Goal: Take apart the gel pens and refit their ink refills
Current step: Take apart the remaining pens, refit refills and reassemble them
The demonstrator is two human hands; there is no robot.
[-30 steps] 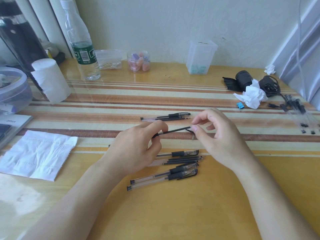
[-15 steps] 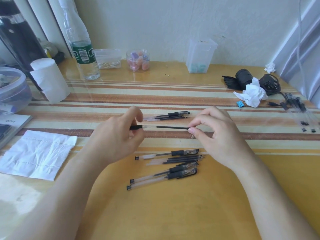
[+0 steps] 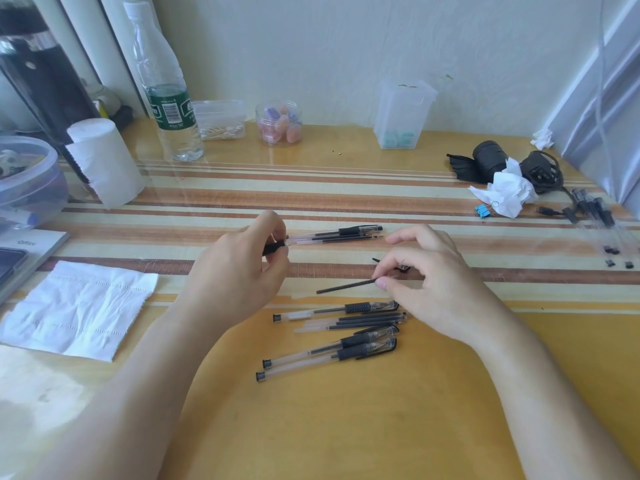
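Ink refill [image 3: 346,286]: our right hand [image 3: 443,292] is pinching its right end, the rod pointing left toward our left hand [image 3: 232,275] and not touching it. Black pen part [image 3: 273,247]: our left hand is gripping it. Gel pens [image 3: 360,348]: we are leaving them lying on the table [image 3: 415,427] beside our right hand.

Pinches a thin ink refill [image 3: 346,286] by its right end in the right hand [image 3: 433,282], slanted down to the left above the desk [image 3: 346,427]. Grips a short black pen piece [image 3: 273,247] (a rubber grip, by the look) in the left hand [image 3: 235,268], well apart from the refill. Shows a cluster of gel pens [image 3: 346,327] lying just below both hands, a pair of pens [image 3: 336,234] just beyond the left fingertips. Shows a white napkin [image 3: 76,306] flat at the left, a water bottle [image 3: 166,98] at the back, a crumpled tissue [image 3: 505,194] beside a blue binder clip [image 3: 483,210] at the right.
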